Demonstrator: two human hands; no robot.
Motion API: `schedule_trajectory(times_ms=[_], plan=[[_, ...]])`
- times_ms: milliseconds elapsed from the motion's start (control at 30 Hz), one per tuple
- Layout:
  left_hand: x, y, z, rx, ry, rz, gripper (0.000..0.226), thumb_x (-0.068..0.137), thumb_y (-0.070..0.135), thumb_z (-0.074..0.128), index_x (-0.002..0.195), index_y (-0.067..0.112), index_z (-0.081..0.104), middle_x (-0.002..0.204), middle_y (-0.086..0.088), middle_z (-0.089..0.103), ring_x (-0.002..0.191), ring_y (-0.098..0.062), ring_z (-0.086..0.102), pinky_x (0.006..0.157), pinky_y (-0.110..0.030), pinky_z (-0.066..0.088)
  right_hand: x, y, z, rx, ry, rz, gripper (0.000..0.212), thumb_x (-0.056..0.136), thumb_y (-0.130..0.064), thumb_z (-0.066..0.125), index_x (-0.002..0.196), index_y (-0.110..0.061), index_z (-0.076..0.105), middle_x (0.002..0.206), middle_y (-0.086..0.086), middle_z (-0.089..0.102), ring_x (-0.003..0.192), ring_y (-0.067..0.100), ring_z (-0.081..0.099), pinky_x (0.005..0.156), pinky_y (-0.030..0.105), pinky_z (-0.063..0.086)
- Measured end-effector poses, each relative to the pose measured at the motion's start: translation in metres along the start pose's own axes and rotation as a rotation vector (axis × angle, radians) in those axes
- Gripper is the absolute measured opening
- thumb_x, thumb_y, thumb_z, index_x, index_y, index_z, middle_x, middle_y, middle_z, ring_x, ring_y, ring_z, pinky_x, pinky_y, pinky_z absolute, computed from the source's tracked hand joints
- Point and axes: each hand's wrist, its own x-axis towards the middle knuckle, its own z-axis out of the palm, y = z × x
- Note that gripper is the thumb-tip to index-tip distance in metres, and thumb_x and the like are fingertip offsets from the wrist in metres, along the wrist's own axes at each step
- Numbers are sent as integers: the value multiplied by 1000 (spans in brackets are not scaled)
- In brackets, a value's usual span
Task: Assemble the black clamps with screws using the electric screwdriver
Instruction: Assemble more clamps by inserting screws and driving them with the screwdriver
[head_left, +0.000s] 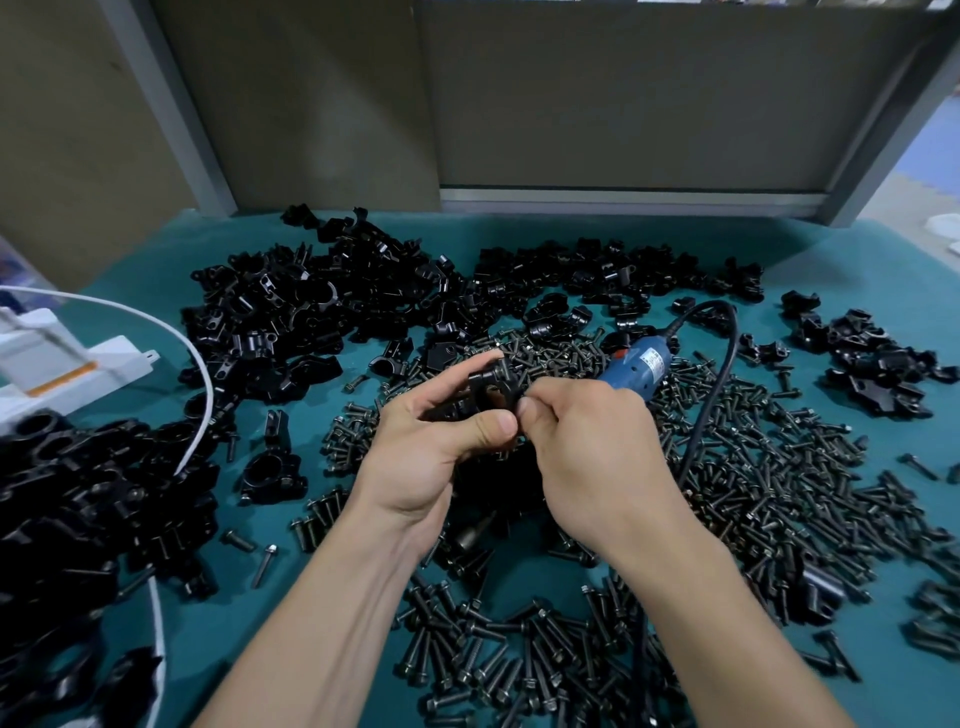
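Note:
My left hand (441, 441) grips a black clamp (491, 387) above the middle of the table, thumb pressed across its lower side. My right hand (587, 441) pinches a small black screw (521, 402) against the clamp's right edge; most of the screw is hidden by my fingertips. The blue electric screwdriver (636, 369) lies on the screws just behind my right hand, its black cord (727, 358) looping right and toward me. Its chuck tip (470, 535) shows below my wrists. Loose black screws (753, 493) cover the table's centre and right.
Heaps of black clamps lie at the back left (291, 312), along the back (623, 275), at the right (878, 364) and near left (78, 519). A white device (57, 364) with a white cable (202, 374) sits at the left edge. The table has a teal mat (883, 260).

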Motion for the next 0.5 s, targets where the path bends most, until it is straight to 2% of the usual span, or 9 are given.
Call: schedule_trajectory(times_ms=[100, 167, 233, 333, 400, 500], plan=[[0, 2, -3, 67, -10, 80, 62, 51, 2, 90, 105, 32, 85, 102, -7, 81, 91, -17, 76, 80, -26, 61, -1, 1, 0, 109, -44, 52, 47, 106, -36, 52, 64, -16, 52, 53, -1, 56, 46, 12, 48, 44, 29, 37], [0, 4, -3, 94, -19, 113, 62, 53, 0, 93, 105, 33, 84, 103, -6, 81, 92, -16, 76, 80, -25, 60, -1, 1, -4, 131, -68, 18, 43, 106, -37, 51, 69, -17, 56, 58, 1, 63, 48, 14, 54, 47, 33, 43], [1, 4, -2, 61, -14, 110, 63, 50, 5, 95, 106, 33, 84, 104, -9, 81, 93, -20, 76, 81, -28, 61, -2, 1, -8, 120, -47, -36, 34, 104, -35, 54, 73, -21, 60, 60, -5, 64, 47, 11, 53, 42, 25, 38], [1, 6, -3, 1, -11, 63, 60, 50, 9, 92, 107, 29, 84, 105, -13, 80, 91, -24, 77, 79, -31, 63, -3, 1, -12, 86, -44, -85, 23, 100, -29, 58, 78, -25, 60, 63, -10, 62, 51, 11, 51, 45, 21, 35], [1, 8, -6, -20, -44, 16, 55, 57, 4, 93, 108, 24, 84, 105, -14, 80, 90, -25, 77, 78, -32, 63, -4, 1, -13, 32, -54, -142, 24, 100, -30, 58, 76, -24, 57, 64, -10, 60, 58, 12, 52, 49, 24, 33], [-1, 8, -10, -26, -81, -34, 41, 70, 8, 80, 109, 17, 83, 103, -14, 79, 89, -25, 77, 78, -35, 63, -7, -1, -17, -22, -69, -242, 29, 100, -33, 55, 73, -27, 51, 68, -16, 59, 59, 12, 51, 49, 23, 29]])
